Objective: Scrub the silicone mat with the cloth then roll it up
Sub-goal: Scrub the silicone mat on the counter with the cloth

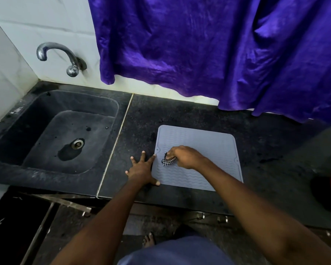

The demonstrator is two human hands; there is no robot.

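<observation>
Grey silicone mat (208,148) lying flat toward the surface's (199,111) front edge, right of the sink (55,131). Thin, floppy, wave-ribbed, rounded at the corners; likely light and grippy on speckled dark stone (prone to creep under scrubbing). Left hand (141,170) spread open, pinning the mat's left edge. Right hand (185,156) closed around a bunched checkered cloth (167,161) near that same edge. Best taken by a short edge for rolling.
</observation>
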